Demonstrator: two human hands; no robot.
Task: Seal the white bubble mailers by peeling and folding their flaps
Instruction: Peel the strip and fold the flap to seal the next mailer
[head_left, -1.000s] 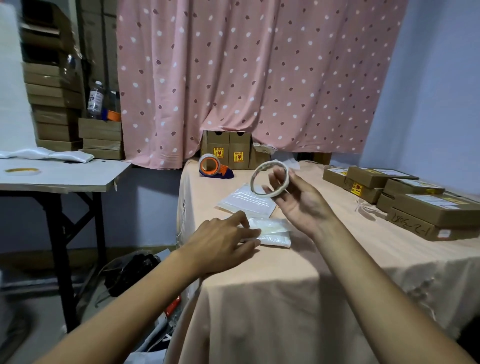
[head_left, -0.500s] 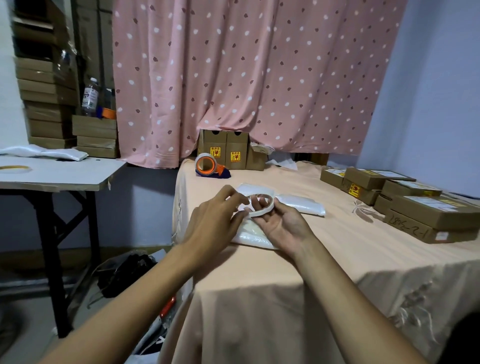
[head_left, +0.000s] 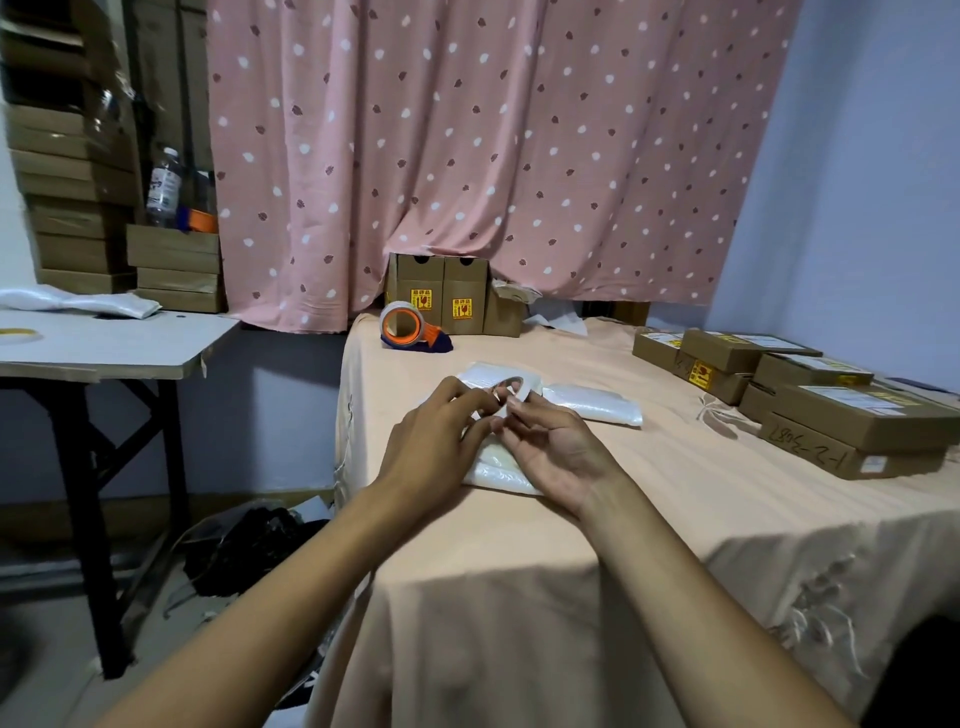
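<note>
A white bubble mailer (head_left: 498, 470) lies on the peach-covered table (head_left: 675, 499), partly under both my hands. A second white mailer (head_left: 592, 404) rests just behind it to the right. My right hand (head_left: 550, 447) holds a thin white tape roll (head_left: 522, 387) upright above the near mailer. My left hand (head_left: 441, 441) meets it from the left, its fingertips pinching at the roll's edge. The near mailer's flap is hidden by my hands.
An orange tape dispenser (head_left: 410, 330) and small brown boxes (head_left: 452, 301) stand at the table's back. Stacked cardboard parcels (head_left: 831, 400) fill the right side. A white side table (head_left: 114, 345) with a mailer and a tape roll is at left. Bags lie on the floor between.
My right hand brought the tape roll down from a raised position to just over the near mailer. My left hand came up off the mailer to pinch the roll.
</note>
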